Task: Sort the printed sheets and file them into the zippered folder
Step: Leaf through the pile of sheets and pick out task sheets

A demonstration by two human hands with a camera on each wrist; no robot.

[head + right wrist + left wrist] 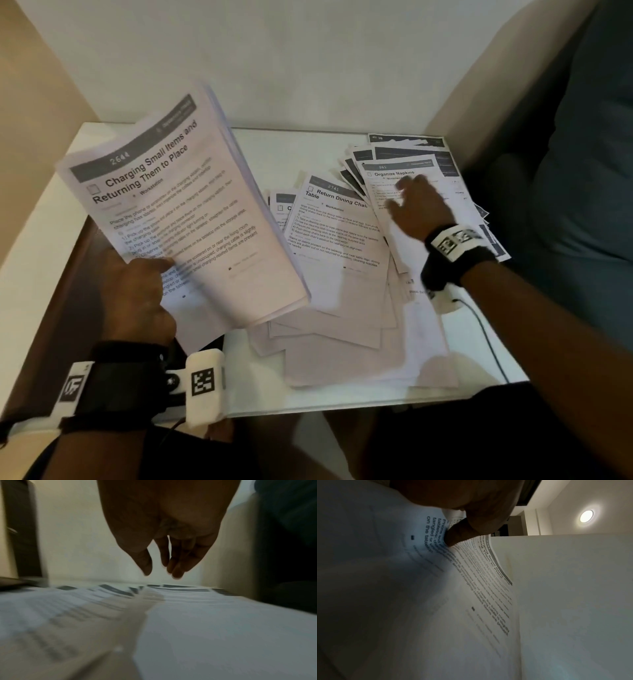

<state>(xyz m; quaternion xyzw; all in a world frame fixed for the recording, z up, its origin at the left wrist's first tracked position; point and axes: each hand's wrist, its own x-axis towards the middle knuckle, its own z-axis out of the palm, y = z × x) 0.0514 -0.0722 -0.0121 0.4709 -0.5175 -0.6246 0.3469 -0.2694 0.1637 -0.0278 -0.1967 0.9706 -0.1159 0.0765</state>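
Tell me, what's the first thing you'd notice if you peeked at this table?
Paper everywhere! The left hand holds up a thick stack of printed sheets, tilted above the left side of the white table, its top page titled "Charging Small Items and Returning Them to Place". On the right, the open right hand reaches over a messy spread of loose sheets, just above one headed "Organize Napkins".

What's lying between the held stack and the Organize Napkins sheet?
In the head view, the "Return Dining Chairs" sheet lies between the held stack and the Organize Napkins sheet, with another sheet's edge peeking out beside it.
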